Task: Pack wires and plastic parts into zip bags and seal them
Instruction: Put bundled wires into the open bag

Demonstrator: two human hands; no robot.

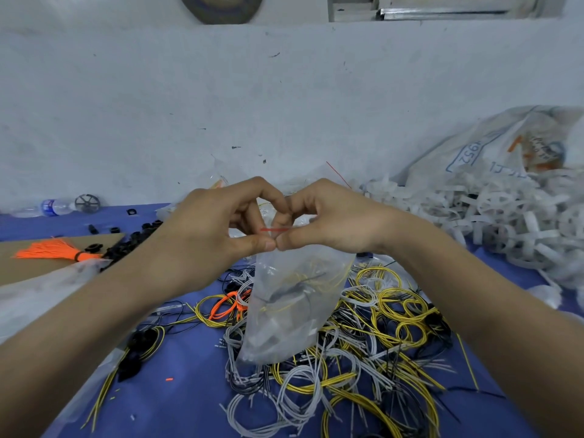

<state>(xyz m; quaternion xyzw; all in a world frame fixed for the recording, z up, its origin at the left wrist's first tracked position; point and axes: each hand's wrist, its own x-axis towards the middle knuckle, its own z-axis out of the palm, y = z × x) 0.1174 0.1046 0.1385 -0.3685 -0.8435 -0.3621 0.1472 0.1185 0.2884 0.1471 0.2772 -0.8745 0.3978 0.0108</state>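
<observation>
Over blue table (189, 358), left hand (218, 229) and right hand (331, 219) pinch the zip bag (294, 305) top (contents hazy through plastic).

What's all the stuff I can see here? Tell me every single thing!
zip bag: one, clear, held up at centre, wires inside
wire coils: many, yellow, grey, black, on blue table under bag
orange coil: one, orange, left of bag
orange bundle: one, orange, far left
black parts: many, black, left of centre
white parts: many, white, heaped at right
sack: one, whitish, far right
water bottle: one, clear, far left by wall
left hand: one, pinches bag top
right hand: one, pinches bag top
</observation>
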